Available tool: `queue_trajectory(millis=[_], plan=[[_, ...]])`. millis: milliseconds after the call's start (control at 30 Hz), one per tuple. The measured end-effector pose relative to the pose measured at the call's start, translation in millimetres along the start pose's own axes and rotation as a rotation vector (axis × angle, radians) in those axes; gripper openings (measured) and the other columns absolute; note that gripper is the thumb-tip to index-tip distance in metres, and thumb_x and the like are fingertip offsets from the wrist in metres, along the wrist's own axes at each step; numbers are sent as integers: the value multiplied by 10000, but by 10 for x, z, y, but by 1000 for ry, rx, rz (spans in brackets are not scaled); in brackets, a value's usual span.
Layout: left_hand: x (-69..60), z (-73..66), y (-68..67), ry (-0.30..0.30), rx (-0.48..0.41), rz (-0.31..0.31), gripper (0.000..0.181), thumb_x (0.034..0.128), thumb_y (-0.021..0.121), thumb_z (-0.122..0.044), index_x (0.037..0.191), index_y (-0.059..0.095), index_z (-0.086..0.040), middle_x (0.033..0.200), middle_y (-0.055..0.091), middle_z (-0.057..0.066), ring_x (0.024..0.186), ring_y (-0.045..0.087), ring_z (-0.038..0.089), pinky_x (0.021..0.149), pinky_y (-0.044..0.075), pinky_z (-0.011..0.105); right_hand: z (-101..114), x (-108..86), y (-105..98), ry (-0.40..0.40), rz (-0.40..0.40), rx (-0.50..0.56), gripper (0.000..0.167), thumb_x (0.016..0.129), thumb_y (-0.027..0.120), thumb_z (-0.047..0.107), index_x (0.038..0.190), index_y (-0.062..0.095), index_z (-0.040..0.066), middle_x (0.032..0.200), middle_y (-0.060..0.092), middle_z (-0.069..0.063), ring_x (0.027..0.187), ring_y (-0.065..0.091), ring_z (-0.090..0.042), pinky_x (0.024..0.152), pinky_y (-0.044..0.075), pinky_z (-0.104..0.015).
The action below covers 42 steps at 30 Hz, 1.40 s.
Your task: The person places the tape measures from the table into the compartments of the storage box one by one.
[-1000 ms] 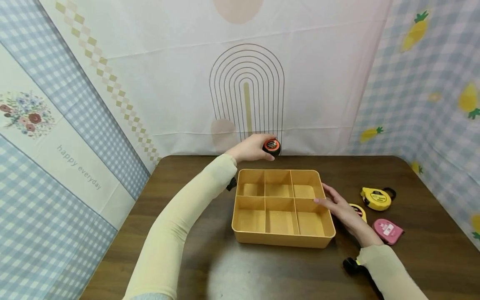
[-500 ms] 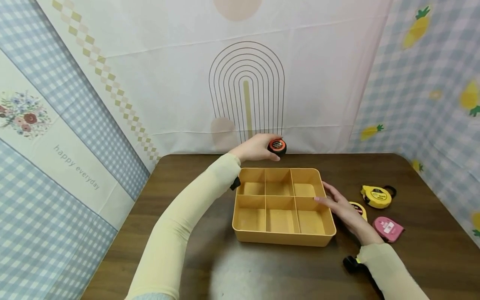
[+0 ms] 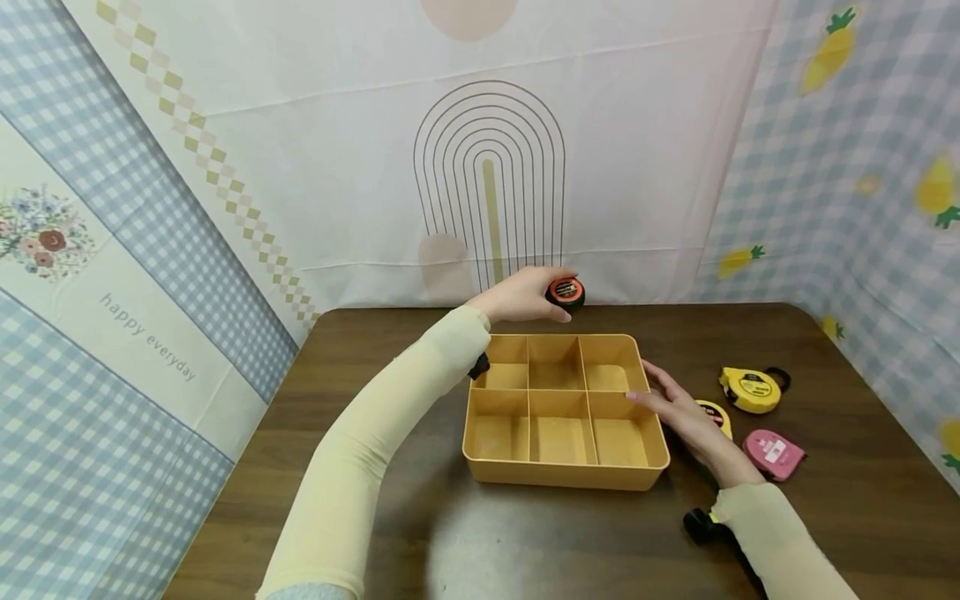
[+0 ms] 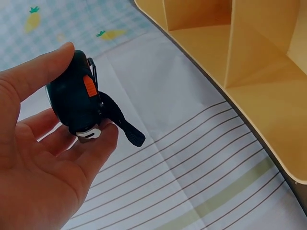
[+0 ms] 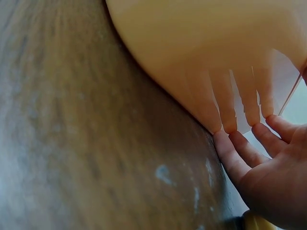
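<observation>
Raised above the far edge of the divided box (image 3: 562, 475), my left hand (image 3: 525, 296) holds a black tape measure with an orange face (image 3: 566, 293). In the left wrist view the tape measure (image 4: 74, 96) sits between thumb and fingers, its orange button, metal hook and black strap showing. My right hand (image 3: 678, 417) grips the box's right wall, thumb over the rim and fingers outside. The right wrist view has the fingertips of that hand (image 5: 273, 167) touching the glossy outer wall (image 5: 192, 57). All six compartments visible in the head view hold nothing.
Right of the box lie a yellow tape measure (image 3: 752, 390), a pink one (image 3: 774, 454) and another yellow one (image 3: 716, 417) partly hidden by my right hand. A patterned cloth wall (image 3: 360, 167) rises behind the brown table (image 3: 337, 358).
My left hand has moved a little to the right with the black tape measure. My right hand stays on the box wall, and the view has shifted slightly.
</observation>
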<state>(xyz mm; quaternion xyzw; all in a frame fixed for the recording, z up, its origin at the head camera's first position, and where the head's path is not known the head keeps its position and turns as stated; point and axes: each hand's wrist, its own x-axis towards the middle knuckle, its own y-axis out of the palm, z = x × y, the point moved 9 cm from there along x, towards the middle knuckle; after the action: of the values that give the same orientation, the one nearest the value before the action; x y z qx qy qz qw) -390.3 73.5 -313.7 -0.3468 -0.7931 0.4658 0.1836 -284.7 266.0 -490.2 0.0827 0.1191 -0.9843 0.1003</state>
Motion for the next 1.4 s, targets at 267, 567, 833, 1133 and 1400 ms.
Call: queue_trajectory(millis=[267, 567, 833, 1133, 1400], plan=[[31, -111, 28, 25, 13, 14, 775, 900, 774, -267, 1554, 390, -107, 1495, 508, 35, 1301, 500, 137, 1053, 385, 240, -10, -4, -8, 1, 0, 0, 830, 1010, 619, 351, 1634, 112, 149, 1539, 353, -283, 1318, 448, -350, 969, 469, -334], [71, -213, 105, 50, 2, 20, 760, 895, 782, -258, 1537, 414, -85, 1466, 533, 37, 1274, 510, 124, 1046, 375, 224, -1, 0, -10, -1, 7, -3, 811, 1023, 600, 318, 1635, 98, 139, 1532, 355, -293, 1283, 481, -310, 964, 474, -342], [56, -342, 172, 75, -51, 36, 758, 888, 782, -250, 1535, 420, -95, 1399, 574, 9, 1184, 540, 71, 998, 393, 191, 31, -14, 23, -5, 21, -1, 815, 1029, 592, 314, 1636, 78, 138, 1580, 283, -275, 1348, 414, -364, 1038, 428, -440], [126, -494, 233, 112, 23, 55, 751, 892, 781, -244, 1532, 423, -84, 1406, 578, 13, 1194, 541, 73, 993, 387, 171, 28, -21, -11, -7, 20, -12, 826, 1028, 589, 347, 1639, 64, 164, 1615, 231, -248, 1394, 365, -399, 1078, 382, -515], [203, -641, 378, 160, 17, 79, 744, 882, 797, -217, 1516, 441, -62, 1376, 601, 43, 1189, 556, 101, 992, 385, 171, 26, -37, 12, 7, 24, 6, 835, 1028, 586, 333, 1638, 45, 150, 1635, 161, -250, 1416, 314, -421, 1124, 299, -596]])
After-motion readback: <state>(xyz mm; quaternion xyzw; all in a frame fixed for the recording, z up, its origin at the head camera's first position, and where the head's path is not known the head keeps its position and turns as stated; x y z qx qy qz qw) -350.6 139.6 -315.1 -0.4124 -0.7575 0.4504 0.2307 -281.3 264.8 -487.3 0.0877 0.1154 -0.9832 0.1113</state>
